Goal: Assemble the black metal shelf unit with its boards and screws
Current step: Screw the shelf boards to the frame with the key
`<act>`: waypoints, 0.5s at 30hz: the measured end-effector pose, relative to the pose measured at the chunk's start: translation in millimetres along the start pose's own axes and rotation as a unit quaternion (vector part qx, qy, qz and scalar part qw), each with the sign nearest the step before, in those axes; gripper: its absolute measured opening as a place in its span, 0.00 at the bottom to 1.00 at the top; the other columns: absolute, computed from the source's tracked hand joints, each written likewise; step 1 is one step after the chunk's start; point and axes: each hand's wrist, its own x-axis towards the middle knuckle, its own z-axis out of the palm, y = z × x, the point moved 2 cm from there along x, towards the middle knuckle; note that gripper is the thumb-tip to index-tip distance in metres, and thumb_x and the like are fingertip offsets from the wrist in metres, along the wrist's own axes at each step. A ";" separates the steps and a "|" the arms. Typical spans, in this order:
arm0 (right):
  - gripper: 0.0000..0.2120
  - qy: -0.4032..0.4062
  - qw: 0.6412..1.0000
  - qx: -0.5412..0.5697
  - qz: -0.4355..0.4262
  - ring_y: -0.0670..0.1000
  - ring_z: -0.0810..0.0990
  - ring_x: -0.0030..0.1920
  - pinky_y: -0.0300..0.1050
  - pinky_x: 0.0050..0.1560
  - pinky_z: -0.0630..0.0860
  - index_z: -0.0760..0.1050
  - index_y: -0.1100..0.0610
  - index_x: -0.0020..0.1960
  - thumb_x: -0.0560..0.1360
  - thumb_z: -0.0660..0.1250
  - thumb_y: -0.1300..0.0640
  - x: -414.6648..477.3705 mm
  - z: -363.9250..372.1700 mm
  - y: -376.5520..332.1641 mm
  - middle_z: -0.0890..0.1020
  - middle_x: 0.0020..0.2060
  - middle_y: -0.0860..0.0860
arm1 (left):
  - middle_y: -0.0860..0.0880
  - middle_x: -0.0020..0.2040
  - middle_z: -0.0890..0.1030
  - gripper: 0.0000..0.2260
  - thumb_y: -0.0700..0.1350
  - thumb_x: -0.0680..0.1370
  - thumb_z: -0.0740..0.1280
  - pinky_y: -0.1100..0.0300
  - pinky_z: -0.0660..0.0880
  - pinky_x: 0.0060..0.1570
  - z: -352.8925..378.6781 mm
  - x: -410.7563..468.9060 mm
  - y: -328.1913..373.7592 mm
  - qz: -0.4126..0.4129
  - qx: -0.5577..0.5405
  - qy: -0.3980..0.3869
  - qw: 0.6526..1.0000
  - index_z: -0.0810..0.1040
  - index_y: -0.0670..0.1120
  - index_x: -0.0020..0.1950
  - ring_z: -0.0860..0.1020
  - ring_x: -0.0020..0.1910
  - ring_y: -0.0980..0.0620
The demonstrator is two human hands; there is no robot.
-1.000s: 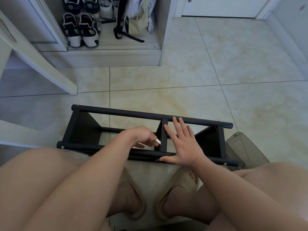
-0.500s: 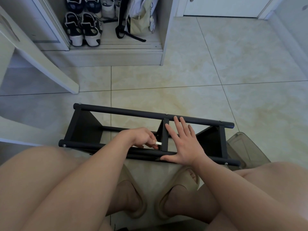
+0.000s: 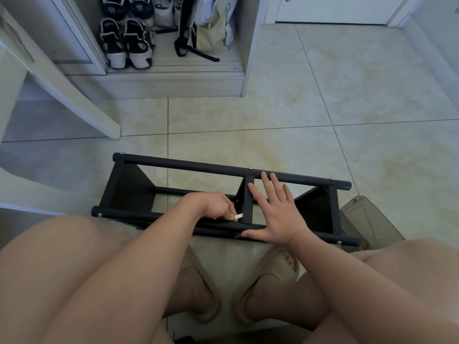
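Tiled floor [image 3: 323, 95]: left hand [image 3: 211, 206] half hides a pale tool [image 3: 239, 216].

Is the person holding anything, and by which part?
The left hand pinches a small pale tool, perhaps a hex key, by one end. The right hand holds nothing; it rests flat on the black frame.

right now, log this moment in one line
left hand: pinches small white piece beside middle bar | right hand: rests flat on shelf frame | shelf frame: lying on floor
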 end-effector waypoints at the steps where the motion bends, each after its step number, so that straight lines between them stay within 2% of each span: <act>1: 0.57 -0.001 1.000 -0.002 0.000 0.58 0.33 0.80 0.66 0.79 0.46 0.45 0.47 0.83 0.65 0.51 0.16 0.1 -0.1 0.1 0.37 0.82 0.55 | 0.53 0.39 0.82 0.06 0.39 0.79 0.68 0.59 0.71 0.46 0.3 -2.3 1.8 -0.004 0.002 -0.002 1.000 0.83 0.48 0.45 0.77 0.42 0.54; 3: 0.57 -0.003 1.000 -0.009 -0.001 0.59 0.33 0.80 0.67 0.78 0.45 0.44 0.47 0.83 0.65 0.50 0.16 0.3 -0.2 0.5 0.37 0.82 0.55 | 0.49 0.40 0.86 0.06 0.38 0.78 0.66 0.58 0.77 0.48 2.8 -4.9 5.5 -0.011 0.003 -0.028 1.000 0.83 0.43 0.48 0.84 0.44 0.51; 5: 0.57 -0.004 1.000 -0.014 -0.001 0.59 0.33 0.80 0.67 0.78 0.45 0.45 0.48 0.83 0.65 0.50 0.16 0.4 -0.4 0.4 0.38 0.82 0.55 | 0.44 0.41 0.86 0.06 0.37 0.78 0.65 0.54 0.81 0.49 6.6 -4.5 8.3 -0.019 0.008 -0.027 0.999 0.82 0.40 0.51 0.85 0.44 0.46; 7: 0.57 -0.005 1.000 -0.023 -0.001 0.59 0.34 0.81 0.68 0.78 0.43 0.45 0.48 0.83 0.65 0.51 0.16 1.8 -1.4 0.4 0.39 0.82 0.55 | 0.51 0.34 0.83 0.04 0.37 0.79 0.65 0.59 0.80 0.38 9.0 -1.3 9.8 -0.027 -0.012 0.008 1.000 0.78 0.43 0.53 0.81 0.37 0.50; 9: 0.57 -0.008 0.999 -0.035 -0.001 0.59 0.34 0.81 0.68 0.78 0.42 0.45 0.48 0.83 0.64 0.50 0.16 5.6 -3.4 1.5 0.39 0.82 0.56 | 0.55 0.27 0.81 0.04 0.38 0.80 0.64 0.60 0.79 0.35 8.3 1.3 10.5 -0.026 -0.022 0.038 0.999 0.77 0.44 0.52 0.80 0.34 0.52; 10: 0.57 -0.008 0.999 -0.040 -0.001 0.60 0.35 0.81 0.68 0.78 0.41 0.45 0.48 0.83 0.64 0.50 0.16 8.3 -4.8 2.4 0.39 0.82 0.56 | 0.54 0.30 0.84 0.05 0.38 0.80 0.63 0.57 0.80 0.39 7.1 1.2 12.1 -0.023 -0.022 0.039 0.999 0.78 0.42 0.51 0.81 0.34 0.51; 12: 0.58 -0.006 0.999 -0.050 -0.001 0.60 0.36 0.81 0.68 0.77 0.39 0.45 0.48 0.83 0.64 0.49 0.16 17.4 -8.6 4.6 0.40 0.82 0.55 | 0.45 0.40 0.87 0.10 0.37 0.79 0.61 0.53 0.78 0.51 1.6 0.7 15.8 -0.012 -0.003 0.046 0.999 0.81 0.39 0.52 0.84 0.37 0.50; 15: 0.57 0.000 0.998 -0.062 -0.002 0.60 0.38 0.81 0.68 0.77 0.37 0.46 0.48 0.83 0.64 0.48 0.16 36.4 -14.3 8.8 0.41 0.82 0.55 | 0.42 0.47 0.86 0.10 0.37 0.78 0.61 0.51 0.77 0.57 -17.4 5.1 20.8 -0.006 0.011 0.128 0.992 0.82 0.41 0.53 0.83 0.49 0.44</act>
